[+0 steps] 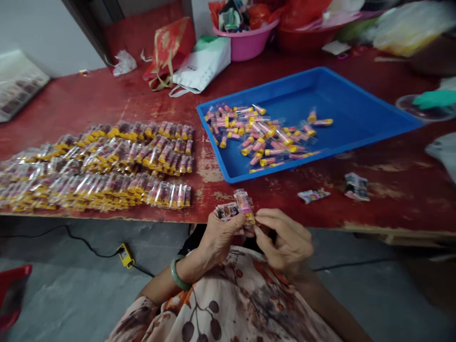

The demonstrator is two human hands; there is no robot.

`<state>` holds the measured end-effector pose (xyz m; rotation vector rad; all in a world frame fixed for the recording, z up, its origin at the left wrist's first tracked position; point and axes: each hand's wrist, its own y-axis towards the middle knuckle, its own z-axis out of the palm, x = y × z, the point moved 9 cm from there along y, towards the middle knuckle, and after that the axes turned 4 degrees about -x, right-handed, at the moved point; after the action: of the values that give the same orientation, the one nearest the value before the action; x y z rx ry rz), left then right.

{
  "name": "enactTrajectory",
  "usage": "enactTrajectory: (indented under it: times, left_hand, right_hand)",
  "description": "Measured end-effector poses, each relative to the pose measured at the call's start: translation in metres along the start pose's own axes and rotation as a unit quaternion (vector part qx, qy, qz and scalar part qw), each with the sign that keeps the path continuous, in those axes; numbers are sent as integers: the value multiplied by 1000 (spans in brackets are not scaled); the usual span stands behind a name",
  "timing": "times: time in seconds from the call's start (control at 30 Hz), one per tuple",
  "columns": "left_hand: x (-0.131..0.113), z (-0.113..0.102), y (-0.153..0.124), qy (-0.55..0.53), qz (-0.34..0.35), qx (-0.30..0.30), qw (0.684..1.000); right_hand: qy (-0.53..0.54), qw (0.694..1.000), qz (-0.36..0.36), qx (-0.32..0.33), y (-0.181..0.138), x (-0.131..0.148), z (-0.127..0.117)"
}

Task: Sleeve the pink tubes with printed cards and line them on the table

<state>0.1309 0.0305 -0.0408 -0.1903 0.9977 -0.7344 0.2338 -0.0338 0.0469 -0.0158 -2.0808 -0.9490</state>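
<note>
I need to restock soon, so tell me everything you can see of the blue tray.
The blue tray looks like plastic: rectangular, shallow, with a low raised rim. It lies flat on the worn red table, turned at an angle, right of the laid-out rows. Loose pink-and-yellow tubes in clear wrap lie scattered in its left half; the rest is bare. Only table and tubes touch it.

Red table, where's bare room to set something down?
Bare wood behind the rows of wrapped tubes, before the bags, and at the front right past the two small packets. The blue tray's right half is bare. Left front and back edge are crowded.
</note>
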Motion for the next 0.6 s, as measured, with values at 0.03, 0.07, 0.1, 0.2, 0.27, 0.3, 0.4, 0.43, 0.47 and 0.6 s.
enactTrajectory:
  times: [0.03, 0.07, 0.1, 0.2, 0.27, 0.3, 0.4, 0.43, 0.47, 0.6]
  left_hand:
    - [-3, -6, 1, 20, 5, -2, 1000]
    - [-6, -12, 2, 43, 12, -4, 999]
    - [-10, -18, 2, 67, 19, -3, 998]
    - [-21, -32, 1, 119, 36, 0, 992]
    - [-28, -40, 0, 136, 50, -4, 989]
    - [-32, -44, -1, 141, 60, -8, 988]
    - [-43, -62, -4, 143, 79, -41, 986]
    - [-46, -71, -5, 138, 80, -69, 985]
    - [-49, -82, -8, 129, 82, -103, 983]
    - [-56, -120, -23, 42, 74, -196, 977]
  right_hand:
    - [38, 997, 56, 46, 2, -9, 8]
    - [80, 986, 117, 85, 3, -19, 17]
    - [122, 970, 178, 111, 2, -29, 26]
    - [225, 914, 313, 124, 0, -48, 54]
    - [264, 889, 352, 129, 0, -52, 75]
    - [275, 881, 362, 129, 2, -52, 85]
    - [299, 868, 376, 128, 9, -50, 113]
    - [303, 864, 382, 126, 11, -50, 122]
    - [294, 864, 389, 126, 12, -52, 130]
    - [179, 887, 401, 144, 13, -74, 162]
